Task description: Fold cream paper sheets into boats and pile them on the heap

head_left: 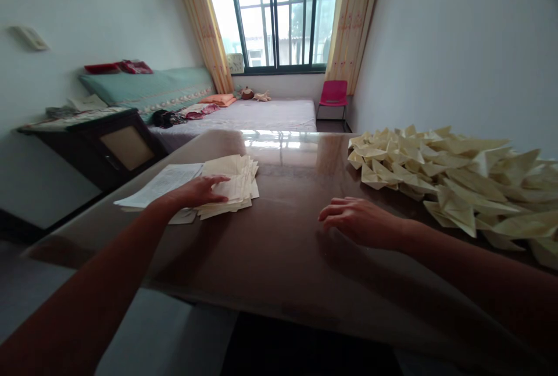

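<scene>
My left hand reaches over the near-left edge of a loose stack of cream paper sheets, its thumb and fingers apart. Whether the fingertips have lifted a sheet cannot be made out. Beside that stack, to the left, lie white printed papers, partly under my forearm. My right hand is low over the brown tabletop, palm down with fingers loosely bent and holding nothing. Further right spreads a big heap of folded cream paper boats, near my right wrist and forearm.
The table's near edge runs below my forearms. Beyond the table stands a bed with folded cloth and toys. A dark cabinet is at left, a pink chair by the right wall, and a window at the back.
</scene>
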A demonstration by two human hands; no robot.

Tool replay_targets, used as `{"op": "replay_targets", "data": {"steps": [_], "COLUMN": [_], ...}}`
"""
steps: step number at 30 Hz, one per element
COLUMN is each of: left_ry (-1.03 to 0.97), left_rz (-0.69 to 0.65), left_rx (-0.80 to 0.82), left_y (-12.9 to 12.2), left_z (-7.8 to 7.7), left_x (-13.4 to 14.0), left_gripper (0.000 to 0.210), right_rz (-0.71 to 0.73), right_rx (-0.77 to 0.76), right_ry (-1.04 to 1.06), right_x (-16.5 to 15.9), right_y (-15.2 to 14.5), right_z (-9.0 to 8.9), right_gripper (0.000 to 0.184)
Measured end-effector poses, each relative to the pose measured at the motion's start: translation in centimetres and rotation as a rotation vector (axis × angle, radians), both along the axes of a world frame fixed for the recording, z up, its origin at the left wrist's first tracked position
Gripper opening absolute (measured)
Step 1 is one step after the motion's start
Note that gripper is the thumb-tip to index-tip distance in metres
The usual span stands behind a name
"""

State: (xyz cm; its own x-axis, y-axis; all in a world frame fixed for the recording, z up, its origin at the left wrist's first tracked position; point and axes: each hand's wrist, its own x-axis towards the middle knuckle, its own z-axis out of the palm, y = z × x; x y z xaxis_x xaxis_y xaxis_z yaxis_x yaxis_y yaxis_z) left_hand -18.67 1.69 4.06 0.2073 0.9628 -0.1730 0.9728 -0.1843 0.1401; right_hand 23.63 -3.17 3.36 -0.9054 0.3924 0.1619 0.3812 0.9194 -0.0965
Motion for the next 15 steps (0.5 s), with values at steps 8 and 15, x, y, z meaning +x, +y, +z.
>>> {"op": "replay_targets", "data": {"steps": [8, 15], "left_ry": [-0.002, -0.012], "left_rz": [-0.018, -0.05], "left_rx": [0.025, 0.086], "left_y": [-0.4, -0.2], "left_z": [0.0, -0.6], "left_x": [-0.4, -0.6], "left_gripper": [0.08, 0.086], "right_rz": [0.058, 0.074], "right_rx": [-0.056, -0.11], "right_ry": [-0.002, -0.016], "right_x": [-1.2, -1.6], "right_y": [0.1, -0.1], "right_z": [-0.8, -1.2], "right_gripper": [0.022, 0.021]}}
